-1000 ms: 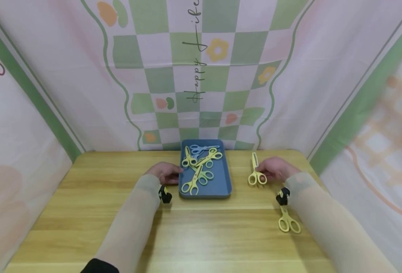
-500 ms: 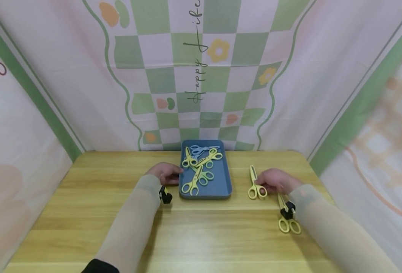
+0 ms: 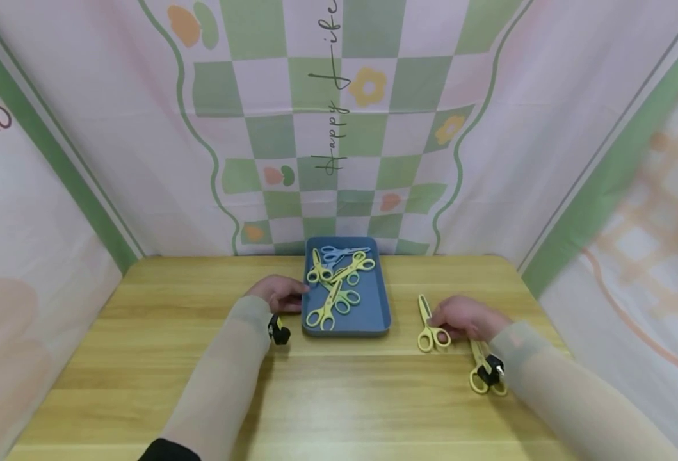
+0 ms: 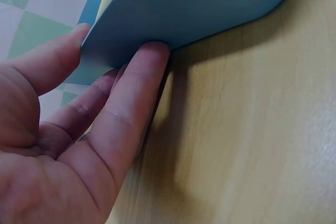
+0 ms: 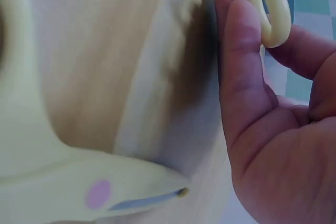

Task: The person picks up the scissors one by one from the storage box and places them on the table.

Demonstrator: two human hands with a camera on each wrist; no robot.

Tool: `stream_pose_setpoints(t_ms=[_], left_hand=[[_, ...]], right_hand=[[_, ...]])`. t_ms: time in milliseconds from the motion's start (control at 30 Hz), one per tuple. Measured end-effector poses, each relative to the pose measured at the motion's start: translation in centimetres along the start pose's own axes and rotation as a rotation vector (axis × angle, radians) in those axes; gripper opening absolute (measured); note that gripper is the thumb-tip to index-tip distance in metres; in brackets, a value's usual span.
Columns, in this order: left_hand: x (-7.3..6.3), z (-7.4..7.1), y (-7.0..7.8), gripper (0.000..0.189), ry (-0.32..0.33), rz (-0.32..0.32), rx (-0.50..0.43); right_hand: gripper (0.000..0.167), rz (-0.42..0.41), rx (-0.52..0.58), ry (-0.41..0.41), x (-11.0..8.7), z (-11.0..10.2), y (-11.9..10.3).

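- Pale yellow scissors (image 3: pixel 429 329) at the right of the tray, blades pointing away from the person; whether they touch the table cannot be told.
- The right hand (image 3: pixel 462 315) pinches them between thumb and fingers near the handle loops; a loose pinch there could let the blades swing or slip.
- A second yellow pair (image 5: pixel 63 182) lies under the right wrist; a lowered wrist or its camera might catch and drag it.
- To the left, a blue tray (image 3: pixel 378 322) holds a tangled pile of scissors (image 3: pixel 331 304); another pair dropped on top could slide or snag.
- The left hand (image 3: pixel 281 293) has its thumb at the tray's rim, fingers against the outer wall; pressing unevenly might tip it.
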State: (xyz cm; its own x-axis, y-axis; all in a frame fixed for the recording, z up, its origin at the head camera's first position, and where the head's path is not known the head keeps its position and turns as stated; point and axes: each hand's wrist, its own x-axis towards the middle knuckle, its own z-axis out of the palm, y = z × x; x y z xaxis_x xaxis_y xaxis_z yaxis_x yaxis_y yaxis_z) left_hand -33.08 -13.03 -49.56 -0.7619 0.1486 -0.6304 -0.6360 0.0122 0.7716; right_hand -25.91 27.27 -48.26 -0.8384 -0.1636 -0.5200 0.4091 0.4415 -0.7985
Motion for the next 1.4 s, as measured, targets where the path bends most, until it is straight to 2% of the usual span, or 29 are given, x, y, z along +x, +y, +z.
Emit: stream_pose_setpoints(t_ms=[300,633,1033,1200,1400], left_hand=[[-0.3,-0.1,0.2,0.029,-0.007,0.004,-0.007],[0.0,-0.1,0.3,0.028,-0.012,-0.001,-0.003],[-0.2,0.0,0.3,0.028,0.001,0.012,0.0],[-0.2,0.0,0.2,0.028,0.002,0.01,-0.001],[-0.1,-0.1,0.1,0.028,0.002,0.012,-0.001]], right_hand=[[0.011,0.009,-0.079,0.03,-1.2,1.2,-0.1],[0.014,-0.005,-0.198,0.062,-2.3,2.2,0.0],[0.015,-0.02,-0.302,0.025,-3.7,3.2,0.2],[0.015,-0.039,-0.399,0.034,-4.3,3.8,0.1],[0.021,-0.121,-0.584,0.08,-4.9,4.1,0.0]])
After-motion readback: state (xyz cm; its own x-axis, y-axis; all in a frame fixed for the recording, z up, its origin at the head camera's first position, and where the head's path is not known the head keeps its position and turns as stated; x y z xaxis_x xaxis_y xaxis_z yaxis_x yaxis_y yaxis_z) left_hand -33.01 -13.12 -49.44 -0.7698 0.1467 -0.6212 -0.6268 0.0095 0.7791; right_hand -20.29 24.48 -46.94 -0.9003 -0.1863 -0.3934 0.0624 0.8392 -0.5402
